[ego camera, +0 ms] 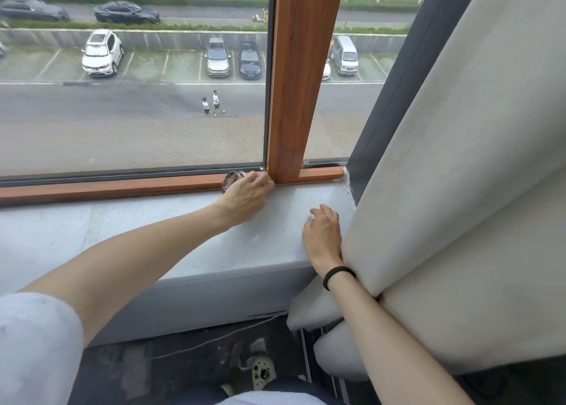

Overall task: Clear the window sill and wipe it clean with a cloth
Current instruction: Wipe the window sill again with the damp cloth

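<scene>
Left hand (248, 195) grips a bunched dark-patterned cloth (232, 179), which sticks out leftward from the fist along the wooden frame rail (122, 187), above the grey window sill (122, 230). Right hand (323, 236) rests relaxed on the sill, holding nothing.

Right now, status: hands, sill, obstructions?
Left hand grips a small patterned item at the frame corner. Right hand open, resting on the sill. Curtain crowds the sill's right end.
</scene>
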The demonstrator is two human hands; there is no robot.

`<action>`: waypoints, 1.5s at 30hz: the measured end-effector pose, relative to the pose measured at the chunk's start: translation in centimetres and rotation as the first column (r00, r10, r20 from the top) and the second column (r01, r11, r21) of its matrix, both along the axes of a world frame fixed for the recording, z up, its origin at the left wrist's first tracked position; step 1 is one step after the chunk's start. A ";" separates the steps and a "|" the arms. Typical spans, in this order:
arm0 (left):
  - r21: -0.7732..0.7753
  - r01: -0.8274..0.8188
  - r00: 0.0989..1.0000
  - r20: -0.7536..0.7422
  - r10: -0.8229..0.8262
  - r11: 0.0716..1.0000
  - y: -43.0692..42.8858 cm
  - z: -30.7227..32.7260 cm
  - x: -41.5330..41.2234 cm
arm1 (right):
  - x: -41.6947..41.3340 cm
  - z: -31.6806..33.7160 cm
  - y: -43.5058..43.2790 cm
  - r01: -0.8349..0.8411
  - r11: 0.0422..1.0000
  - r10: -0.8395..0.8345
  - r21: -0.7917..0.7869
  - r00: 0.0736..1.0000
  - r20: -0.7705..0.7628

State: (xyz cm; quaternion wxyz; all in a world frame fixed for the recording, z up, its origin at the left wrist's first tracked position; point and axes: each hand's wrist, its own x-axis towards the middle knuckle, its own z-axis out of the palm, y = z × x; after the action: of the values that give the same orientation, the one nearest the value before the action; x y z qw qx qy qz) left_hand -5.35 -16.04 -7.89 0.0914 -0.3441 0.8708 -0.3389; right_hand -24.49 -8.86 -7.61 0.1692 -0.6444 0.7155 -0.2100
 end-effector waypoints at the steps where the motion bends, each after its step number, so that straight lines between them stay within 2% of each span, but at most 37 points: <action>1: 0.004 -0.002 0.994 -0.112 0.003 1.000 0.0 0.1 -0.3 | 0.2 0.1 0.1 -0.008 1.000 0.008 0.002 1.000 0.005; 3: 0.023 0.022 0.934 -0.358 -0.013 1.000 -0.1 0.2 -1.3 | 0.9 0.2 0.3 -0.044 0.999 0.044 0.003 0.999 0.002; 5: 0.054 0.042 0.879 -0.477 -0.011 0.998 -0.3 0.0 -2.3 | 1.5 0.3 0.5 -0.084 0.996 0.084 0.005 0.996 -0.006; 9: 0.152 -0.014 0.847 -0.524 0.093 0.988 0.0 -0.9 -0.9 | 2.3 0.4 0.2 -0.127 0.992 0.127 -0.001 0.992 0.000; 13: 0.247 -0.111 0.832 -0.507 0.226 0.963 0.8 -0.4 4.1 | 3.7 0.2 0.0 -0.153 0.988 0.153 0.009 0.988 0.027; 16: 0.359 -0.180 0.781 -0.513 0.355 0.916 1.9 0.5 6.8 | 4.5 0.2 0.0 -0.198 0.980 0.197 0.025 0.980 0.024; 18: 0.428 -0.290 0.690 -0.526 0.497 0.856 2.4 1.2 8.4 | 4.9 0.3 0.1 -0.233 0.972 0.232 0.025 0.972 0.032; 20: 0.467 -0.451 0.479 -0.592 0.648 0.760 2.8 1.1 9.1 | 4.9 0.2 0.1 -0.259 0.965 0.258 0.037 0.966 0.033; 21: 0.459 -0.495 0.409 -0.627 0.664 0.738 2.9 1.1 8.7 | 4.9 0.1 0.1 -0.259 0.965 0.258 0.035 0.966 0.031; 22: 0.443 -0.475 0.411 -0.653 0.636 0.761 2.9 1.2 7.6 | 4.9 -0.1 0.0 -0.258 0.965 0.257 0.032 0.966 0.032; 24: 0.431 -0.314 0.529 -0.661 0.533 0.846 2.4 1.5 4.0 | 5.2 -0.1 0.1 -0.267 0.964 0.266 0.020 0.963 0.035; 26: 0.460 -0.219 0.620 -0.615 0.487 0.861 1.5 1.4 0.5 | 5.3 0.0 0.4 -0.286 0.958 0.286 -0.008 0.958 0.030; 28: 0.448 -0.259 0.651 -0.574 0.497 0.856 0.2 0.6 -1.2 | 5.1 0.0 0.4 -0.303 0.952 0.304 -0.036 0.953 0.017; 31: 0.280 -0.277 0.768 -0.510 0.386 0.919 -0.2 -0.1 0.1 | 4.8 -0.4 0.0 -0.296 0.954 0.297 -0.037 0.955 0.011; 33: 0.176 -0.332 0.832 -0.409 0.376 0.927 0.7 -0.2 2.2 | 5.0 -0.7 -0.2 -0.295 0.955 0.296 -0.024 0.955 0.015; 35: 0.147 -0.480 0.806 -0.314 0.501 0.865 2.1 0.3 4.3 | 5.4 -0.6 -0.4 -0.300 0.954 0.301 -0.021 0.953 0.026; 36: 0.153 -0.587 0.735 -0.310 0.603 0.795 2.8 0.7 5.0 | 5.7 -0.4 -0.5 -0.302 0.953 0.303 -0.023 0.953 0.029; 38: 0.251 -0.709 0.530 -0.427 0.733 0.659 2.6 0.9 5.1 | 5.9 -0.4 -0.5 -0.305 0.952 0.305 -0.032 0.952 0.012; 39: 0.274 -0.696 0.497 -0.484 0.720 0.664 2.1 1.0 4.2 | 6.1 -0.5 -0.6 -0.301 0.953 0.301 -0.031 0.954 0.005; 40: 0.276 -0.633 0.524 -0.536 0.662 0.724 1.8 0.9 2.9 | 6.2 -0.6 -0.6 -0.293 0.956 0.293 -0.030 0.956 0.001; 42: 0.264 -0.456 0.636 -0.571 0.518 0.850 0.8 0.3 -0.4 | 6.4 -0.9 -0.6 -0.286 0.957 0.286 -0.052 0.958 -0.007; 43: 0.269 -0.397 0.681 -0.555 0.479 0.877 0.4 -0.4 -1.6 | 6.4 -1.0 -0.7 -0.287 0.955 0.287 -0.069 0.958 -0.007; 45: 0.339 -0.368 0.725 -0.479 0.495 0.866 0.0 -2.1 -2.1 | 6.4 -1.2 -0.9 -0.299 0.950 0.298 -0.091 0.954 -0.022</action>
State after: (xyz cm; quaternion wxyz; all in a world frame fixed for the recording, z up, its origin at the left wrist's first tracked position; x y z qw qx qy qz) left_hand -7.46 -16.01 -10.02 -0.0491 -0.6084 0.7863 -0.0956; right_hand -18.06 -9.80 -8.84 0.1658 -0.7533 0.5999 -0.2127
